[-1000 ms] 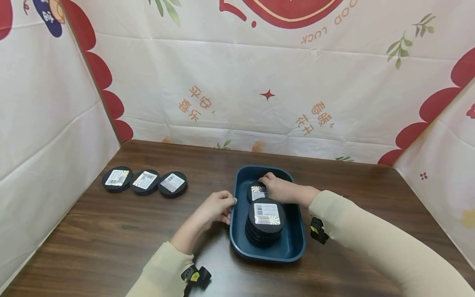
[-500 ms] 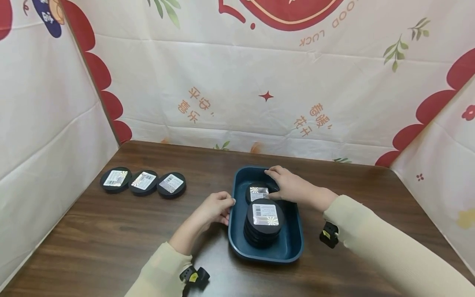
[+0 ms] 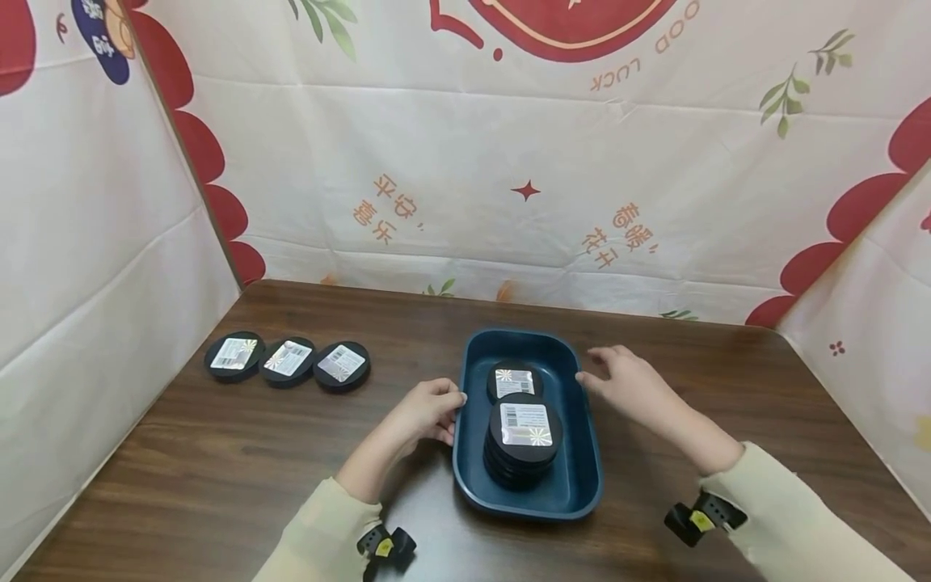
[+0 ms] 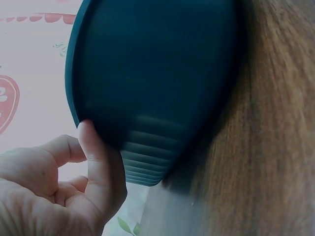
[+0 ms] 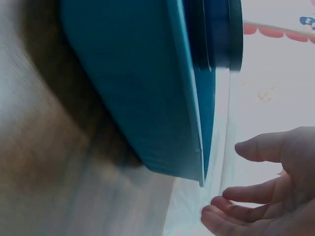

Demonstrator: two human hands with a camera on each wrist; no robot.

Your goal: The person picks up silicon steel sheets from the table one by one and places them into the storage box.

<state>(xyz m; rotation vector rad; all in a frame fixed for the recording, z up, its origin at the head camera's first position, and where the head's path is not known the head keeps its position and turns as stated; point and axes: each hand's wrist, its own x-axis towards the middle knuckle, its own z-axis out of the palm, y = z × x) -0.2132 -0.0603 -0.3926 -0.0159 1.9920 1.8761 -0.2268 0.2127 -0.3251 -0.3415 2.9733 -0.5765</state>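
On brown wood-grain table (image 3: 218, 453), pinches left rim of deep blue rounded-rectangular tray (image 3: 576, 461) in fingers of left hand (image 3: 423, 411). Has right hand (image 3: 631, 385) just beside right rim, with fingers released. Shows stack of round black white-labelled discs (image 3: 522, 436) in tray, another labelled disc (image 3: 513, 378) behind, three black discs (image 3: 288, 360) farther left.

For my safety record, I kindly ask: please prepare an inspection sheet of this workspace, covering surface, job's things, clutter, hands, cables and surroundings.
Surface: dark wood-grain table.
Job's things: dark blue tray containing a stack of black discs and, behind it, another labelled disc; three black discs with barcode labels, in a row on the table.
Clutter: nothing seen.
Left hand: holds the tray's left rim.
Right hand: beside the tray's right rim, holding nothing.
Cables: nothing seen.
Surroundings: white printed cloth with red scalloped borders.
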